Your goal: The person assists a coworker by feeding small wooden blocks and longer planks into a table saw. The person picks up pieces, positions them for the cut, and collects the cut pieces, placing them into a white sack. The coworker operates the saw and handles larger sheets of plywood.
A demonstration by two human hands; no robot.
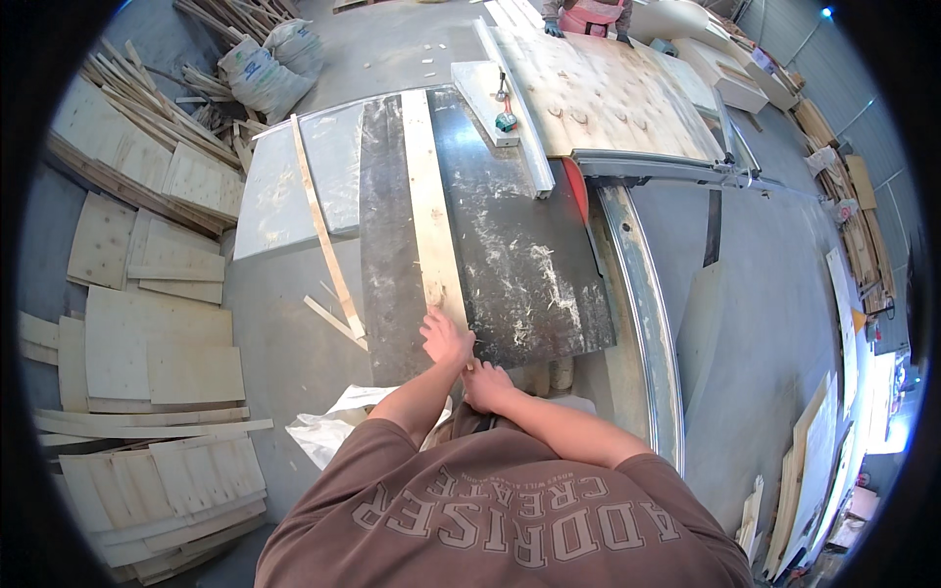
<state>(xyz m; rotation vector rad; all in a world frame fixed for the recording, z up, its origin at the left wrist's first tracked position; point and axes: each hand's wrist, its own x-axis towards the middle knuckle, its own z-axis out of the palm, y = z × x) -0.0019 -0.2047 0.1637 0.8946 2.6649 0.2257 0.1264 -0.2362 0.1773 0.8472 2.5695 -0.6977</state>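
A long, narrow wooden board (427, 206) lies lengthwise on a dark tabletop (490, 235) strewn with wood shavings. My left hand (448, 336) is on the board's near end, its fingers bent over the wood and gripping it. Just to the right and closer to my body, my right hand (485, 385) is closed at the board's near corner; its fingertips are partly hidden. Both hands almost touch each other. Left of the board, a thinner wooden strip (325, 230) lies aslant across the table's pale side panel (265, 191).
Right of the board stand a metal fence (520, 127) and a red guard (576, 191). A green-and-black tool (505, 120) lies by the fence. Beyond, a person's gloved hand (554, 28) is near a large plywood sheet (608, 93). Plywood stacks (162, 333) line the left.
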